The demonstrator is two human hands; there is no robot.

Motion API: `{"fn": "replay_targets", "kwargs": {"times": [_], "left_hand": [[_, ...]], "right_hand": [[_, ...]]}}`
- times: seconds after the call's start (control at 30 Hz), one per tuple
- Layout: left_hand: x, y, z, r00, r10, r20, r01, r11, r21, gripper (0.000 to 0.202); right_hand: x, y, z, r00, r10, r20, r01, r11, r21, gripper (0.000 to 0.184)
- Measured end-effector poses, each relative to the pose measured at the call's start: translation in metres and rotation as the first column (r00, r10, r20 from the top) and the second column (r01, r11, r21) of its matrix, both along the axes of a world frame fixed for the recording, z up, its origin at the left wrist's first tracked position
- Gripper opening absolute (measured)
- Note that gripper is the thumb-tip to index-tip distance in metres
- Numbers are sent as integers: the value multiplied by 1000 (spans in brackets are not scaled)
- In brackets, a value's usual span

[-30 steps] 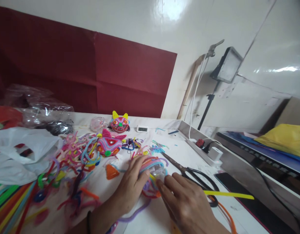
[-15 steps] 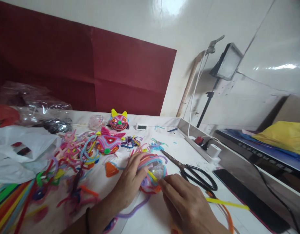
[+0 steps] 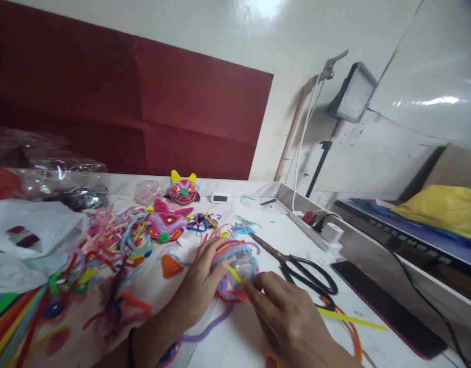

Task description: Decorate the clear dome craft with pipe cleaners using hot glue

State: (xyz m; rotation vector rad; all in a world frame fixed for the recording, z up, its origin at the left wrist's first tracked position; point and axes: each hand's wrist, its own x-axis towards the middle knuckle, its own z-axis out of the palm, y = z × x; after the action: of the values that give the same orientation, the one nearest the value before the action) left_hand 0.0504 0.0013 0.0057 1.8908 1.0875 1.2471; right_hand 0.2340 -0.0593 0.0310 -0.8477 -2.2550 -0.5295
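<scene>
My left hand [image 3: 199,286] cups a clear plastic ball [image 3: 241,265] wrapped in pink, blue and orange pipe cleaners, holding it against the white table [image 3: 235,347]. My right hand [image 3: 287,319] pinches a yellow pipe cleaner [image 3: 234,274] where it meets the ball's front. The yellow pipe cleaner's far end [image 3: 350,320] lies on the table to the right. Black scissors [image 3: 300,268] lie just right of the ball.
Loose coloured pipe cleaners [image 3: 109,245] cover the left of the table. Two finished pipe-cleaner faces [image 3: 164,226] [image 3: 183,191] and a small digital clock [image 3: 220,198] stand behind. White plastic bags [image 3: 28,235] lie at left, a power strip [image 3: 315,225] and a dark phone [image 3: 389,309] at right.
The view has shifted slightly. My right fingers have moved in closer against the front of the ball, and the yellow pipe cleaner's free end has dropped lower on the table.
</scene>
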Motion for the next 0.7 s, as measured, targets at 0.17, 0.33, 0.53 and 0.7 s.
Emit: {"fn": "replay_targets", "kwargs": {"times": [0.17,0.33,0.53,0.7], "left_hand": [[0,0,2,1000,-5,-11,5,1000,-6,38],[-1,1,0,1000,-7,-11,7,1000,-3,38],[-1,0,3,1000,-26,7,26,1000,-16,36],[-2,1,2,999,-35,42,36,999,-14,35]], "right_hand": [[-2,1,2,999,-20,32,19,1000,4,31],[-7,0,6,999,-21,30,20,999,26,36],[-8,1,5,999,-22,36,22,1000,15,42],[-8,3,4,999,-26,37,25,1000,16,45]]}}
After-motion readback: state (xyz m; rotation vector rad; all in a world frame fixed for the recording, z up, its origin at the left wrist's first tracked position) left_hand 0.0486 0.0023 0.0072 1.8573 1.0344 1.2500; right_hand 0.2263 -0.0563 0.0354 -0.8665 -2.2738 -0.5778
